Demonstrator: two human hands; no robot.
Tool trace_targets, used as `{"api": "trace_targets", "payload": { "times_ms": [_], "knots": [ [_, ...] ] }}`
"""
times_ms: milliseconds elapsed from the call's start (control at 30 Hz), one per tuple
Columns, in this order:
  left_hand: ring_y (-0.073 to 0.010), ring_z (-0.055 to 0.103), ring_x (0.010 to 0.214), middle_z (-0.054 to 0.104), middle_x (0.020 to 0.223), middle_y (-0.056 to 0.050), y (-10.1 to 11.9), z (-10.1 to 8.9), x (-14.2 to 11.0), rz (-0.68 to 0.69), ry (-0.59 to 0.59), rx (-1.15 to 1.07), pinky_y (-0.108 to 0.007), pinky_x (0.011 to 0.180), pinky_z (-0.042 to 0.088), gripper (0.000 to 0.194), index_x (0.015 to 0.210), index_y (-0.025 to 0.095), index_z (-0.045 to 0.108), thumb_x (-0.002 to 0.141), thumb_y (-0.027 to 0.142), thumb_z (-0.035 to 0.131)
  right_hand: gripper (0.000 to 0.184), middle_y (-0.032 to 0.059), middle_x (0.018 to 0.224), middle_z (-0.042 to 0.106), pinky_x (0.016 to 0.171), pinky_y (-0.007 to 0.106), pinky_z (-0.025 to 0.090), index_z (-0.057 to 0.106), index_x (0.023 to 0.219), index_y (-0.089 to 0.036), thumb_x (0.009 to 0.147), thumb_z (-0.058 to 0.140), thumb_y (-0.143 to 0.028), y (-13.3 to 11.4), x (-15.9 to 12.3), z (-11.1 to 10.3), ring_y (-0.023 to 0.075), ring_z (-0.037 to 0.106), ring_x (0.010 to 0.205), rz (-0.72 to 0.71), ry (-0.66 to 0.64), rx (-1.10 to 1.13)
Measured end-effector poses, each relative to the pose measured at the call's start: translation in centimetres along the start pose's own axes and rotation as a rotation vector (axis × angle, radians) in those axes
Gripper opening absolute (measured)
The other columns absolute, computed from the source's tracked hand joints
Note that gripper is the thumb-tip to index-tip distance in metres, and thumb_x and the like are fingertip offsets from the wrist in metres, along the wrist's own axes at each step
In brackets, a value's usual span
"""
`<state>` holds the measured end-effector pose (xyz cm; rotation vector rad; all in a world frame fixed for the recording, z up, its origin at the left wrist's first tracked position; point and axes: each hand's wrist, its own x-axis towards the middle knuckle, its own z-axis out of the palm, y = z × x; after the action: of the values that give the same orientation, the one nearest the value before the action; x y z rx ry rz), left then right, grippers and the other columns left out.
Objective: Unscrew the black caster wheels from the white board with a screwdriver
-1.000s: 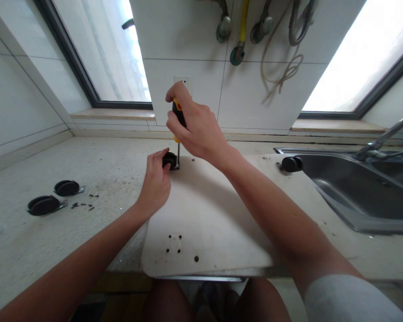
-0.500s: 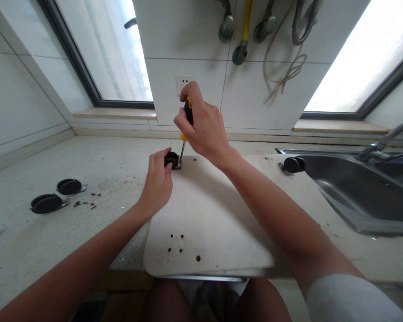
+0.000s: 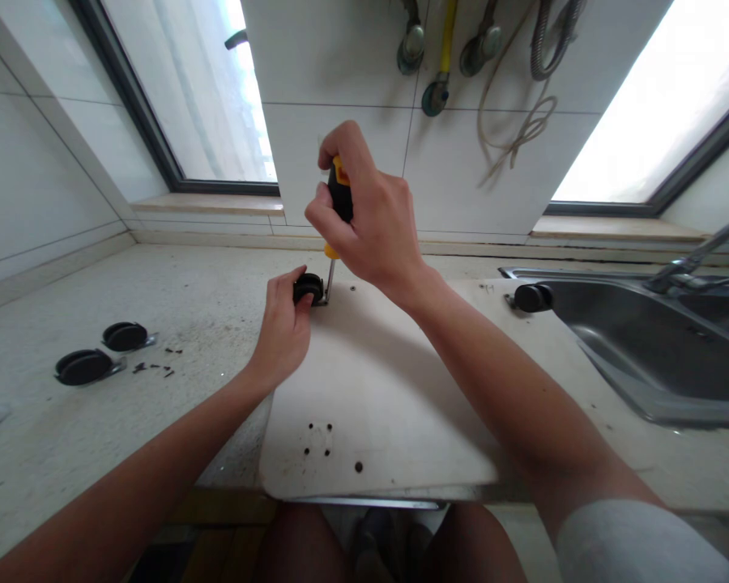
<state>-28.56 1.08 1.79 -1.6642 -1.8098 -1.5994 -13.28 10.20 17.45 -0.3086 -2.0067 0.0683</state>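
My right hand (image 3: 373,206) wraps round the black and yellow handle of a screwdriver (image 3: 341,194). Its metal shaft points down to the mounting plate of a black caster wheel (image 3: 307,287) at the far left corner of a white board (image 3: 389,389). Whether the tip sits in a screw is too small to tell. My left hand (image 3: 284,324) grips that caster from the left, fingers behind and thumb in front. Another caster (image 3: 532,298) sits on the board's far right corner. Several screw holes (image 3: 319,440) show at the near left corner.
Two loose casters (image 3: 85,367) and several small screws (image 3: 155,367) lie on the speckled countertop (image 3: 176,279) at left. A steel sink (image 3: 632,348) with a faucet (image 3: 674,267) is at right. Pipe valves (image 3: 436,97) and a looped cord (image 3: 522,134) are on the tiled wall behind.
My right hand has risen slightly and turned with the screwdriver, whose handle is now a little higher. My left hand stays on the caster, shifted very slightly left.
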Motion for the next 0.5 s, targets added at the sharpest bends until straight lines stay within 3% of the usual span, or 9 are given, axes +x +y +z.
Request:
{"api": "trace_targets", "payload": {
  "times_ms": [133, 300, 500],
  "knots": [
    [-0.0312, 0.061, 0.141, 0.06, 0.144, -0.014, -0.2, -0.1, 0.0, 0.01, 0.023, -0.026, -0.063, 0.124, 0.056, 0.045, 0.15, 0.029, 0.059, 0.108, 0.015, 0.051, 0.014, 0.0006, 0.103, 0.068, 0.076, 0.033, 0.043, 0.043, 0.113, -0.028, 0.103, 0.047, -0.02, -1.2, -0.1, -0.4, 0.0154, 0.061, 0.081, -0.023, -0.012, 0.019],
    [-0.0302, 0.065, 0.14, 0.067, 0.144, -0.013, -0.3, 0.1, 0.1, -0.022, 0.01, -0.057, -0.062, 0.127, 0.054, 0.047, 0.146, 0.028, 0.06, 0.105, 0.011, 0.049, 0.012, 0.0017, 0.101, 0.068, 0.077, 0.032, 0.046, 0.049, 0.118, -0.027, 0.106, 0.046, -0.027, -1.0, -0.6, 0.2, 0.0161, 0.064, 0.084, -0.058, -0.065, 0.04],
    [-0.0305, 0.07, 0.134, 0.072, 0.144, -0.014, -0.1, 0.1, 0.2, -0.042, -0.074, -0.07, -0.058, 0.121, 0.058, 0.059, 0.151, 0.025, 0.056, 0.095, 0.005, 0.046, 0.023, 0.0014, 0.102, 0.07, 0.075, 0.032, 0.046, 0.057, 0.124, -0.024, 0.107, 0.042, -0.027, -0.9, -1.6, 1.5, 0.0146, 0.06, 0.082, -0.168, -0.174, 0.045]
  ]
}}
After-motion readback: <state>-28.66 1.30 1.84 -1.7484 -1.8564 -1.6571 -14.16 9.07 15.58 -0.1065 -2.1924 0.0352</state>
